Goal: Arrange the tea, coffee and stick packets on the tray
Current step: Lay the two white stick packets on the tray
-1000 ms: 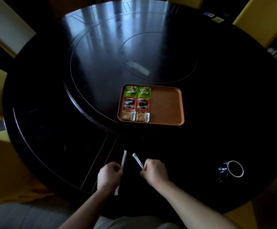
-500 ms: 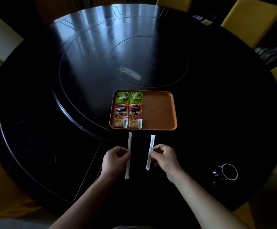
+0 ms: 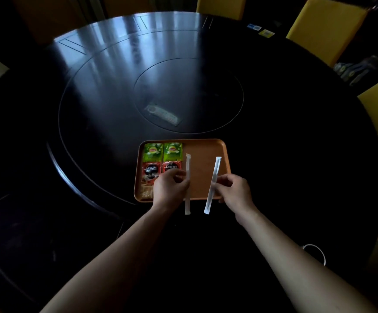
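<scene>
An orange tray (image 3: 202, 147) lies on the dark round table. Its left side holds two green tea packets (image 3: 162, 152), two red coffee packets (image 3: 153, 171) below them, and brownish packets (image 3: 146, 192) at the front, partly hidden by my left hand. My left hand (image 3: 170, 190) pinches a long white stick packet (image 3: 188, 172) upright over the tray's middle. My right hand (image 3: 234, 192) pinches a second white stick packet (image 3: 214, 181), slightly tilted, over the tray's right part. Both sticks' lower ends reach past the tray's front rim.
A clear flat packet (image 3: 163, 114) lies on the table's inner disc behind the tray. A dark cup with a white rim (image 3: 316, 251) stands at the near right. Yellow chairs (image 3: 323, 26) ring the table's far and right sides.
Both hands moved forward from the table's near edge to over the tray, carrying the two white sticks. The sticks turned from splayed to nearly parallel and upright.
</scene>
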Action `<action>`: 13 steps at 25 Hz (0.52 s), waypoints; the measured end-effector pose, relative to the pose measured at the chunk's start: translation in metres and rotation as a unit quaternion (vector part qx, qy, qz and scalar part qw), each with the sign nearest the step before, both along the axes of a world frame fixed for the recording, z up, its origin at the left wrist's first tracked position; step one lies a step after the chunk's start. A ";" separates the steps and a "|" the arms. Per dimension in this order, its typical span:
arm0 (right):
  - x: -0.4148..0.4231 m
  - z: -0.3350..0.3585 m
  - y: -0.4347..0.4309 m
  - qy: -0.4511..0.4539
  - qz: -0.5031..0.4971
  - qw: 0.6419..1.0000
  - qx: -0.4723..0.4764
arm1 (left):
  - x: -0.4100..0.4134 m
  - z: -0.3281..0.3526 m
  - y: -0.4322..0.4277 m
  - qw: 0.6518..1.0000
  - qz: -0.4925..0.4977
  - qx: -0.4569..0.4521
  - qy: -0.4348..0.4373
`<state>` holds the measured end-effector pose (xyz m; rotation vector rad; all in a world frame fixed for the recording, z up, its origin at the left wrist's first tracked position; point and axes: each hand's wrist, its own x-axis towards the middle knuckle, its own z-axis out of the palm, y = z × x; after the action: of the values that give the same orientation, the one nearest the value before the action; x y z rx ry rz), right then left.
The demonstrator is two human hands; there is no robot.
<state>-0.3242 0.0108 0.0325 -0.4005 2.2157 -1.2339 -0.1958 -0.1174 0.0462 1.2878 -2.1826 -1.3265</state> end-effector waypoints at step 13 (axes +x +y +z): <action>-0.064 -0.023 -0.063 0.124 0.099 0.977 0.139 | -0.079 -0.040 -0.031 0.991 -0.028 -0.047 -0.126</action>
<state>-0.3878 -0.0524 0.0094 -0.6735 2.4445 -0.7901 -0.2744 -0.1481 0.0064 1.4354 -2.4328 -1.1175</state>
